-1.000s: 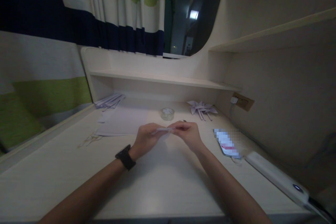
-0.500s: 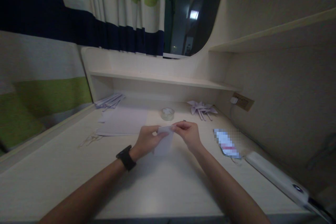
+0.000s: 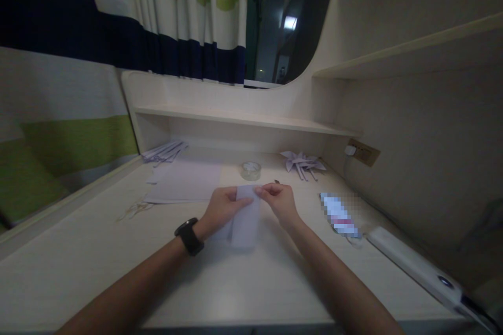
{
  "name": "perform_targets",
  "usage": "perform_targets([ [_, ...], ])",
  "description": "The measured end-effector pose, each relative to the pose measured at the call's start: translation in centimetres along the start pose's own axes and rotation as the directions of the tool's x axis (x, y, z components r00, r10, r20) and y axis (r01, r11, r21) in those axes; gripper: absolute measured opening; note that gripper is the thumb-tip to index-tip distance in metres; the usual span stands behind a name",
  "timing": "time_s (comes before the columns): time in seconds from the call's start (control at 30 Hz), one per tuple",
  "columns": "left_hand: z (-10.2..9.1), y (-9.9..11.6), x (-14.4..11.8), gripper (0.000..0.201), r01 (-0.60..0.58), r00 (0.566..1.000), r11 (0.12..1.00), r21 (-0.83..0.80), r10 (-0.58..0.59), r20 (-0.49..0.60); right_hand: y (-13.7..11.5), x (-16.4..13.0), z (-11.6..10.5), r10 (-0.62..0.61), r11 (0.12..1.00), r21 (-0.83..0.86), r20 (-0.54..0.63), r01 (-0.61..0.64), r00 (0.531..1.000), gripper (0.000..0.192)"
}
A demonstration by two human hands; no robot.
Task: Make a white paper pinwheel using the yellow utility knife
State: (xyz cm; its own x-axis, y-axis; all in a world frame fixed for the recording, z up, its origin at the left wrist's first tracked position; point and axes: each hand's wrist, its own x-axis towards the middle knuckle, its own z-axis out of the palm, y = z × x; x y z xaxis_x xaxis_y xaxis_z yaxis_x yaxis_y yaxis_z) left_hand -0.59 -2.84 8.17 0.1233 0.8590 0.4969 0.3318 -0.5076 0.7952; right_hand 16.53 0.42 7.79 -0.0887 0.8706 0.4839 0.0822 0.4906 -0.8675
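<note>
My left hand (image 3: 220, 208), with a black watch on its wrist, and my right hand (image 3: 277, 201) both pinch the top edge of a pale folded sheet of paper (image 3: 245, 222). The sheet hangs down from my fingers over the middle of the light desk (image 3: 98, 251), its lower edge near the desk top. A roll of clear tape (image 3: 250, 170) stands just behind my hands.
Flat sheets of paper (image 3: 184, 180) lie behind my left hand, with paper strips (image 3: 163, 151) at the back left. Folded paper shapes (image 3: 302, 161) sit at the back right. A blurred flat item (image 3: 338, 214) and a white power strip (image 3: 412, 261) lie on the right. A shelf (image 3: 243, 115) runs above.
The paper was a thin folded strip held level between my hands; it has opened downward into a hanging sheet. My hands have stayed in about the same place.
</note>
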Motion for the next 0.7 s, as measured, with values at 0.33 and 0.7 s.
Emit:
perform_targets([
  [0.33, -0.5, -0.1, -0.2, 0.012, -0.414, 0.88, 0.882, 0.225, 0.451, -0.148, -2.8, -0.4, -0.4, -0.269, 0.963, -0.008, 0.078, 0.271, 0.96, 0.004],
  [0.7, -1.0, 0.0, -0.3, 0.022, -0.546, 0.767, 0.763, 0.347, 0.622, -0.159, -3.8, -0.8, -0.2, -0.371, 0.927, -0.015, 0.098, 0.374, 0.923, 0.01],
])
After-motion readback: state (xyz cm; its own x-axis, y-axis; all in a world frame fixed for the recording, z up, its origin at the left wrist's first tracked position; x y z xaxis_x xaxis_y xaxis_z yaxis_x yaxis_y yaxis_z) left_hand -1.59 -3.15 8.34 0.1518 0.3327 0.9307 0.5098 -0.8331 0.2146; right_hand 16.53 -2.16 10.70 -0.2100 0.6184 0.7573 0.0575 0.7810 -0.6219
